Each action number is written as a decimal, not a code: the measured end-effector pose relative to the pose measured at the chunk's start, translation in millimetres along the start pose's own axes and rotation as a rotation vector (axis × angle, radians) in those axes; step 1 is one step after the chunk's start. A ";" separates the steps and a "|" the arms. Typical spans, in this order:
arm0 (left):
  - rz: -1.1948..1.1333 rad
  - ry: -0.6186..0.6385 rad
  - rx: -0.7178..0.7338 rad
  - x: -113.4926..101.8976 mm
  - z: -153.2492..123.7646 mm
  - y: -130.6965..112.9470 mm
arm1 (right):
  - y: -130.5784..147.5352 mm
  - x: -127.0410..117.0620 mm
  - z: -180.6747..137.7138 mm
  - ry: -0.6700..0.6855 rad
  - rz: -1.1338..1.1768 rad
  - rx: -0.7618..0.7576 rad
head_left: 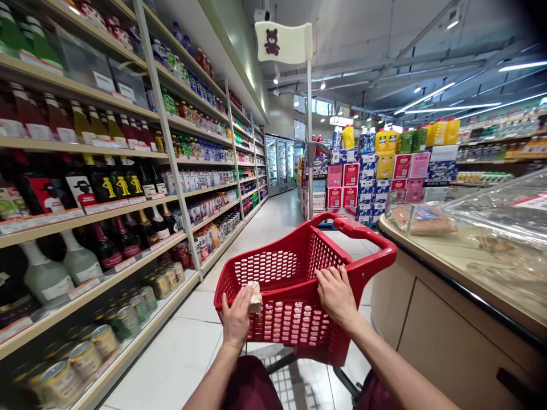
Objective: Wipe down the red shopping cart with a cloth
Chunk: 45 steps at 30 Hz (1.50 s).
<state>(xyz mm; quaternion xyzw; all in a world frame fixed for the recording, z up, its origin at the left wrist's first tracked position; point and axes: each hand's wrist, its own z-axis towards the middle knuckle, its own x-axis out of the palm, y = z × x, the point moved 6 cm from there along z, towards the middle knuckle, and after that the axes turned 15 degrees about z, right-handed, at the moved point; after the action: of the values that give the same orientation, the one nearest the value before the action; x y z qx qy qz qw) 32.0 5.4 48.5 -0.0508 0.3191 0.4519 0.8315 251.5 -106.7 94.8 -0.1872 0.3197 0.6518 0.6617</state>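
A small red shopping cart (294, 294) with perforated plastic sides stands sideways in front of me. My left hand (236, 320) is closed on a crumpled cream-coloured cloth (255, 297) and presses it to the basket's near rim, at the left end. Farther right along that rim, my right hand (335, 294) has its fingers curled over the edge close to the handle (374, 242). The part of the basket's inside that I can see shows no goods. A pole with a bear flag (284, 42) rises behind the cart.
Shelves of bottles and cans (149, 250) run along the left side of the aisle. A curved counter (423, 302) with a clear cover is close on my right. Stacked drink boxes (350, 188) stand beyond the cart, and glass-door fridges (280, 162) farther back. The floor is pale tile (171, 353).
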 end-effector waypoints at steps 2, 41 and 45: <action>0.002 0.016 -0.020 1.6 3.9 -5.2 | 1.8 1.1 0.8 0.002 -0.001 0.004; -0.043 0.029 0.063 -1.2 15.3 -29.8 | 2.9 1.2 0.3 -0.049 0.062 -0.033; -0.143 0.065 0.145 4.1 41.1 -88.1 | 2.7 1.2 -0.5 -0.030 0.062 -0.052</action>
<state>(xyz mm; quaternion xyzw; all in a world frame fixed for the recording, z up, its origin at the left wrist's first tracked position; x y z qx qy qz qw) 122.5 -28.0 60.6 -0.0280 0.3733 0.3651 0.8524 248.6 -105.9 94.1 -0.1845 0.2982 0.6827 0.6411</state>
